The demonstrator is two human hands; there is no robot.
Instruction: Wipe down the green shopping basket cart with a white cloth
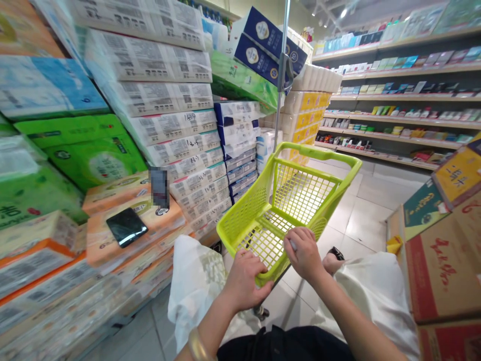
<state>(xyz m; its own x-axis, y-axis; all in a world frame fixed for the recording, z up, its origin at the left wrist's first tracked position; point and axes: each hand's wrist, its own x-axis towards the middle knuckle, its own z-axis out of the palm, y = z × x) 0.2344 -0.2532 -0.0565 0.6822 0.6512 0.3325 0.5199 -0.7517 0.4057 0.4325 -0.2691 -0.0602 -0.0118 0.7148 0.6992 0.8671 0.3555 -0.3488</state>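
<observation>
A lime-green plastic shopping cart basket stands in front of me, with nothing inside it. My left hand grips the basket's near rim, fingers curled over the edge. My right hand rests closed on the same rim just to the right, with something small and pale showing between the fingers. A dark phone lies flat on an orange tissue pack to my left, well apart from both hands.
Stacked packs of tissue and toilet paper fill the left side. Cardboard boxes are piled at the right. A metal pole rises behind the cart. Shelves of small goods line the far wall across a tiled floor.
</observation>
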